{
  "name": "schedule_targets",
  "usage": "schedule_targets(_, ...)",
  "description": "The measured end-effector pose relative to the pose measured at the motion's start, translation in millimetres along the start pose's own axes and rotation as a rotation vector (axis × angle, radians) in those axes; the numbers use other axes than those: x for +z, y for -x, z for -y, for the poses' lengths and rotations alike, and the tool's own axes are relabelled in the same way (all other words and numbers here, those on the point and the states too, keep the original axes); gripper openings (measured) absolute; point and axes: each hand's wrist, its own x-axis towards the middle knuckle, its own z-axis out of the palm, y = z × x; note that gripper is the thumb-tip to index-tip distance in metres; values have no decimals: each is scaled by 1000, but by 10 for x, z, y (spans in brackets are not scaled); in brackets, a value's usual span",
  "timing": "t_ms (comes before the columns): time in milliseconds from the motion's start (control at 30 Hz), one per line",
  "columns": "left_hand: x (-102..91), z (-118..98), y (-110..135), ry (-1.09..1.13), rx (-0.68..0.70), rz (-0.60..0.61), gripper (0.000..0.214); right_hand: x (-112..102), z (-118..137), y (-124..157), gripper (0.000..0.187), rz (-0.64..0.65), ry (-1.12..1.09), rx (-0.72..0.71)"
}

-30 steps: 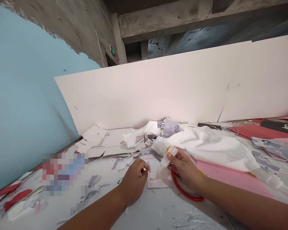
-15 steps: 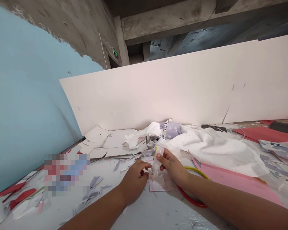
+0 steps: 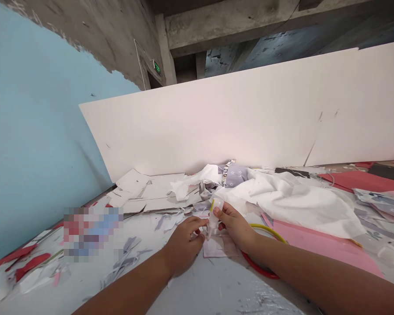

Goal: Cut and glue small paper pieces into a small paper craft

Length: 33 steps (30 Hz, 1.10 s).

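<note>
My right hand [image 3: 234, 223] is wrapped round a small translucent squeeze bottle [image 3: 216, 214] with a yellow mark, tilted with its narrow nozzle downward. Under the nozzle lies a small pale pink and white piece [image 3: 220, 249], flat on the table. My left hand [image 3: 185, 243] rests beside it on the left, fingers curled. Its index fingertip is close to the bottle; whether they touch I cannot tell. Anything between its thumb and fingers is hidden. A yellow and red ring [image 3: 265, 274] lies partly beneath my right forearm.
White cloth [image 3: 292, 201] and a lilac patterned bundle [image 3: 236, 175] lie behind my hands. Pink sheets [image 3: 328, 247] and red sheets [image 3: 357, 180] are on the right. Cardboard pieces [image 3: 164, 190] and paper scraps [image 3: 128, 258] lie left. A white panel [image 3: 216, 127] stands along the back.
The bottle's nozzle has shifted slightly left over the pink and white piece. My left index finger stretches a little closer to the bottle. The view has moved slightly.
</note>
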Motion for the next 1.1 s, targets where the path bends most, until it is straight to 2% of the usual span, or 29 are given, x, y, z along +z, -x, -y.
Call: schedule_targets(1100, -9, 4, -1, -3, -24, 40, 41, -9, -15, -11, 31, 1, 18, -16)
